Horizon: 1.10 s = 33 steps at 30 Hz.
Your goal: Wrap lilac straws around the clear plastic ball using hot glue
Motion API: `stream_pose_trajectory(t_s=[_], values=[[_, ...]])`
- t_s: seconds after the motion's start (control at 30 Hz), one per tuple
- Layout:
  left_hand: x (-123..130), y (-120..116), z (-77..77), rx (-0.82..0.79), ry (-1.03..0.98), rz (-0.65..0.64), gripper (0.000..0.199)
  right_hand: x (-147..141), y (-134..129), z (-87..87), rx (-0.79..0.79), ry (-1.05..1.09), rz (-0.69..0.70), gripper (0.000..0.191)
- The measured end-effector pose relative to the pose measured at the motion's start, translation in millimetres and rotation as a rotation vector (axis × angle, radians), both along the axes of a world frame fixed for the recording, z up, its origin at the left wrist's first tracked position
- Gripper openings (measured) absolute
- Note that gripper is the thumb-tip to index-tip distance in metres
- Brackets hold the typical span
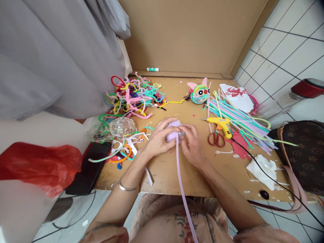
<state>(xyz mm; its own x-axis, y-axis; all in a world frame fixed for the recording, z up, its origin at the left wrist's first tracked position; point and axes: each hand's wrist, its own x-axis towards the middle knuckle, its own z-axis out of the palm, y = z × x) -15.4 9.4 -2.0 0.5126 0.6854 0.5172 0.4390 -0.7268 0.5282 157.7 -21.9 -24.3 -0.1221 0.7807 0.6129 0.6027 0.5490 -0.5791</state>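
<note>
Over the middle of the table, both my hands close round a small clear rounded piece (pixel 181 134) partly wrapped in lilac pipe cleaner (pixel 173 132). My left hand (pixel 162 136) grips its wrapped side, fingers over the top and thumb beneath. On the other side, my right hand (pixel 191 140) pinches the clear end with fingertips. A long loose tail of lilac pipe cleaner (pixel 181 182) hangs from the piece toward my lap. My fingers hide much of the wrapped piece, so its full shape does not show.
Tangled pipe cleaners (pixel 134 96) lie at back left, a decorated ball with ears (pixel 199 93) at back right. Straight pipe cleaners (pixel 243 118), a yellow glue gun (pixel 220 124) with trailing cord and red-handled scissors (pixel 216 139) sit right. A black phone (pixel 87 168) lies left.
</note>
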Motion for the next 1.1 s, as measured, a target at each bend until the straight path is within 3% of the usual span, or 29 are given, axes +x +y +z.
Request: stream_pose_trajectory(t_s=[0.67,0.93,1.1], values=[[-0.3,1.4,-0.9,0.04,0.012,0.015,0.025,-0.7,0.9,0.1,0.016,0.014,0.008,0.032],[-1.9,0.8,0.3,0.006,-0.006,0.005,0.026,-1.8,-10.7,2.3,0.371,-0.191,-0.019,0.035],[-3.6,2.4,-0.3,-0.039,-0.031,-0.012,0.027,-0.6,-11.3,-2.2,0.416,-0.267,0.002,0.032]])
